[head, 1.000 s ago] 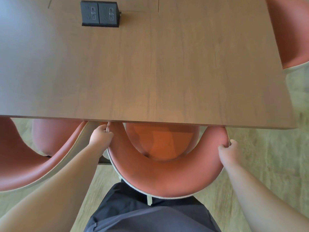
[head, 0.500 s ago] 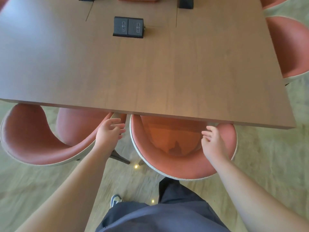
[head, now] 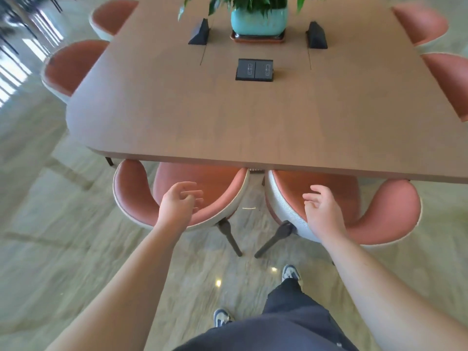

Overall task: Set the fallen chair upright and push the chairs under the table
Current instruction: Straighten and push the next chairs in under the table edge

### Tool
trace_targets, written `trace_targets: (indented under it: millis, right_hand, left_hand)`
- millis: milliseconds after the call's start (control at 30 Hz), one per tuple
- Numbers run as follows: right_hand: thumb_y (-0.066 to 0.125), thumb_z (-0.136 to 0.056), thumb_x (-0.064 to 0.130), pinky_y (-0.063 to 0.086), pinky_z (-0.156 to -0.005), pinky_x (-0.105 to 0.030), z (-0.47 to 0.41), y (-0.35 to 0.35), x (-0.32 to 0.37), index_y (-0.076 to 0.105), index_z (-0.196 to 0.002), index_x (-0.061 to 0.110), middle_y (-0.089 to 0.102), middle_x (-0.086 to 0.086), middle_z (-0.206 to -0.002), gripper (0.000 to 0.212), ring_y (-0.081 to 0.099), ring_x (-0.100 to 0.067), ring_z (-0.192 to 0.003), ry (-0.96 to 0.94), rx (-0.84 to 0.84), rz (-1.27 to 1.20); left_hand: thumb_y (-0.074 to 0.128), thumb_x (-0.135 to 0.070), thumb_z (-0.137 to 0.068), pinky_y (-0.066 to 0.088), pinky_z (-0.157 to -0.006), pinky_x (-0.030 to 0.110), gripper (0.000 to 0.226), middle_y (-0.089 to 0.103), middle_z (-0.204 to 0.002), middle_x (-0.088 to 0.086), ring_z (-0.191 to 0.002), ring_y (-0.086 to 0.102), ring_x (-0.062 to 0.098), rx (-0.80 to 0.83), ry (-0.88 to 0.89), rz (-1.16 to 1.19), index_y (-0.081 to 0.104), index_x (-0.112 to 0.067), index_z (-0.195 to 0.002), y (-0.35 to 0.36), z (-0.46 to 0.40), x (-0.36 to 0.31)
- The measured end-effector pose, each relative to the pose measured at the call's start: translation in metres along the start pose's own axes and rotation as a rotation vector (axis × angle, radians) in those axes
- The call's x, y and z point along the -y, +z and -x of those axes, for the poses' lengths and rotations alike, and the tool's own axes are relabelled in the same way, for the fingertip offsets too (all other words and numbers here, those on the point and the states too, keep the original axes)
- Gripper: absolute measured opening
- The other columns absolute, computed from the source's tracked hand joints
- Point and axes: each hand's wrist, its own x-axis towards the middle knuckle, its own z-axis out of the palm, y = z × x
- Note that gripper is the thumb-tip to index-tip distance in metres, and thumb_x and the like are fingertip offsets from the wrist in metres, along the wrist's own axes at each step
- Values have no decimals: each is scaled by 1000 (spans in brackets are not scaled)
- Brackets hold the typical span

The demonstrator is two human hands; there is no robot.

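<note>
Along the table's near edge, both chairs were tucked; left hand and right hand had released, fingers spread, empty.

Glossy pale marbled floor, daylit

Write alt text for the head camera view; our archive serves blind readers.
Two open, empty hands, left hand and right hand, hover above two upright pink chairs, left chair and right chair, tucked partly under a wooden table holding a potted plant.
</note>
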Motion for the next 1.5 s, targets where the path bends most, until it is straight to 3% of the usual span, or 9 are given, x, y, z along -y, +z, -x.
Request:
trace_targets:
  millis: [167, 267, 400, 467, 567, 900, 1100, 1267, 1500]
  right_hand:
    - [48, -93, 18, 37, -65, -11, 25, 39, 37, 50, -130, 32, 67, 20, -109, 40, 58, 7, -91, -17, 43, 12]
    - [48, -94, 20, 37, -63, -13, 23, 56, 51, 49, -129, 33, 66, 21, -108, 38, 59, 2, -91, -23, 74, 45]
    - [48, -94, 17, 38, -52, -6, 2, 85, 62, 50, -130, 28, 69, 19, -106, 38, 54, 25, -75, -1, 99, 67]
    - [49, -95, 14, 38, -54, -4, -13, 102, 65, 51, -132, 25, 69, 14, -109, 39, 58, 15, -83, 18, 107, 61]
    - [49, -95, 13, 38, -55, -14, -40, 132, 66, 50, -132, 25, 68, 11, -115, 39, 61, -3, -87, 57, 161, 76]
    - [49, -92, 20, 47, -66, -31, -103, 200, 78, 47, -135, 23, 62, 7, -128, 43, 66, -16, -78, 260, 304, 261]
    - [55, -91, 25, 47, -81, -35, -120, 226, 82, 40, -147, 19, 61, -4, -136, 59, 63, -29, -102, 356, 311, 365]
    - [59, -87, 22, 42, -69, -36, -125, 252, 85, 47, -136, 15, 63, -4, -99, 51, 58, -30, -80, 461, 230, 427]
    - [59, -89, 29, 43, -74, -37, -136, 283, 88, 41, -140, 7, 62, -19, -128, 58, 63, -40, -109, 621, 112, 482]
  left_hand:
    - [43, 1, -90, 64, -75, 34, 44, 80, -88, -15, -79, 79, 10, 10, 7, 13, 67, -32, -105, -43, -8, 1]
    - [42, 1, -89, 63, -75, 36, 44, 80, -86, -16, -78, 79, 11, -7, -10, 31, 67, -31, -105, -61, -22, -1]
    - [41, 2, -88, 59, -63, 22, 45, 80, -82, -12, -78, 78, 10, -51, -55, 38, 67, -31, -102, -83, -47, 3]
    - [43, 1, -90, 56, -59, 18, 42, 81, -87, -8, -78, 78, 8, -67, -74, 19, 68, -29, -106, -93, -64, 8]
    - [43, 2, -90, 61, -75, 31, 41, 79, -97, -3, -76, 77, 7, -76, -130, -27, 67, -23, -112, -105, -97, 16]
    - [50, -6, -94, 59, -90, 46, 37, 77, -102, -3, -95, 74, 25, -106, -315, -183, 62, -18, -127, -143, -203, 49]
    - [55, -16, -93, 47, -64, 27, 42, 70, -121, -1, -81, 63, 8, -84, -310, -382, 58, -20, -134, -170, -258, 63]
    - [58, -20, -95, 44, -84, 35, 55, 62, -142, 10, -117, 63, 33, -25, -279, -522, 46, -13, -148, -195, -313, 87]
    - [67, -34, -94, 51, -94, 41, 72, 61, -143, 16, -123, 62, 38, 121, -412, -630, 36, -10, -155, -213, -382, 105]
